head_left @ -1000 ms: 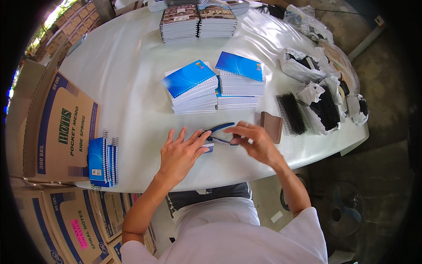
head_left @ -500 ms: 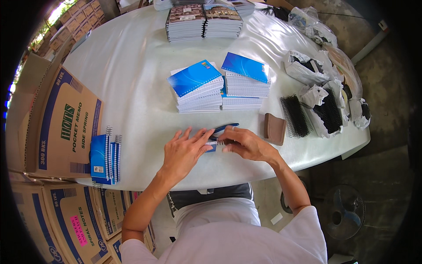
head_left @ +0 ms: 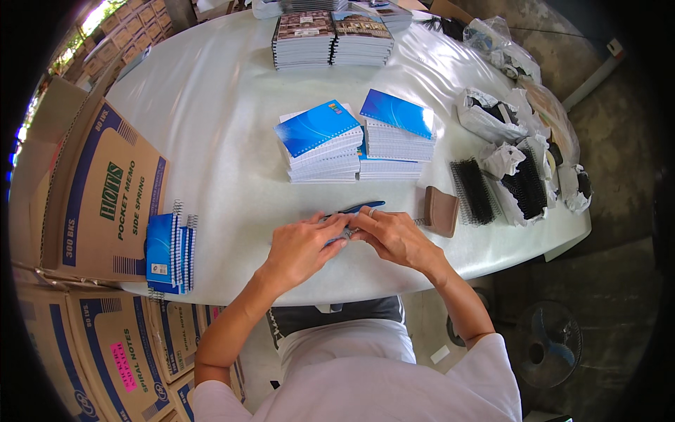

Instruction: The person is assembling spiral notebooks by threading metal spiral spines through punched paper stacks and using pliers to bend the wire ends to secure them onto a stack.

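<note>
At the near middle of the table, my left hand (head_left: 301, 247) grips a small blue-covered notebook (head_left: 330, 241), mostly hidden beneath the fingers. Fingertip to fingertip with it, my right hand (head_left: 395, 238) is closed at the notebook's right end. A dark wire spiral (head_left: 420, 221) sticks out past the right hand's far side, toward a brown block (head_left: 441, 212). Just beyond the fingers lies a blue-handled tool (head_left: 363, 207), its other end covered by the hands.
Two stacks of punched blue-covered notebooks (head_left: 320, 130) stand ahead. Black wire spirals (head_left: 474, 191) and torn paper packs (head_left: 517, 184) lie to the right. Spiral-bound blue notebooks (head_left: 169, 250) rest against a carton (head_left: 112, 190) at left. Thicker bound books (head_left: 302, 42) stand at the back.
My hands have drawn together over the notebook, hiding more of it. The right hand has turned, and a length of spiral now shows beyond it, beside the brown block.
</note>
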`<state>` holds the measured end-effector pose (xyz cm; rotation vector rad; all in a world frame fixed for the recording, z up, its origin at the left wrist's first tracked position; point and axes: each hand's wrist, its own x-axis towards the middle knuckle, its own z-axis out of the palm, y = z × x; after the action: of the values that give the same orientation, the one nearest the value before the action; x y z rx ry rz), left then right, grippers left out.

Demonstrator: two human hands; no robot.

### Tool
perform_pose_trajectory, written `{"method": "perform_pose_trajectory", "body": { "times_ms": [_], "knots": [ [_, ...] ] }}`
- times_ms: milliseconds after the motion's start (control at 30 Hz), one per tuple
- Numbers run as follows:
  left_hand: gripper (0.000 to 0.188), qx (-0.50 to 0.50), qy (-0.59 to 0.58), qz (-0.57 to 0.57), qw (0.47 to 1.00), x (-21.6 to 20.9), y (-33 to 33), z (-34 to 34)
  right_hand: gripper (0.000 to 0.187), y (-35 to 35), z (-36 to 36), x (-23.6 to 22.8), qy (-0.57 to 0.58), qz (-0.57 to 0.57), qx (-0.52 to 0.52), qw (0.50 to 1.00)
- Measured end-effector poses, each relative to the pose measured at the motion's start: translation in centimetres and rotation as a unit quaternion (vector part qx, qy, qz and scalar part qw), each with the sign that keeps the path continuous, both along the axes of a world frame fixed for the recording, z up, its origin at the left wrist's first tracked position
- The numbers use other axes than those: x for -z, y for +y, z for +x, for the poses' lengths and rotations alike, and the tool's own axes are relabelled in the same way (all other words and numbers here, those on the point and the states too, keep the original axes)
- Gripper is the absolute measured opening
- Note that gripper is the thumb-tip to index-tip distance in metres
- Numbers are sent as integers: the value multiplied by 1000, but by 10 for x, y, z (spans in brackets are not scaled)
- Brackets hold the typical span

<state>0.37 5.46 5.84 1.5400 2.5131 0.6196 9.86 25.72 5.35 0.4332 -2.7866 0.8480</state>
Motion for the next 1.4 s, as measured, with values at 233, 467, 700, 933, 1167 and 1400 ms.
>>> {"method": "perform_pose_trajectory", "body": {
  "times_ms": [233,467,700,933,1167,1400],
  "knots": [
    [49,-15,-16,-28,999,4,2,-2,27,-8,3,-8,-16,-45,21,999],
    [48,-11,-26,-75,997,-3,6,-4,25,-11,3,-11,28,8,18,999],
    [43,120,-73,-110,984,-4,-5,-15,37,34,20,-7,-63,-69,-16,996],
    [55,159,-12,-85,984,2,-10,-4,74,129,70,-18,-222,108,173,954],
    [86,10,66,-26,997,7,-23,-12,52,70,12,-32,-252,-311,-120,908],
    [88,-26,33,-14,999,8,-24,-13,49,51,-19,-7,-281,-350,-150,881]
  ]
}}
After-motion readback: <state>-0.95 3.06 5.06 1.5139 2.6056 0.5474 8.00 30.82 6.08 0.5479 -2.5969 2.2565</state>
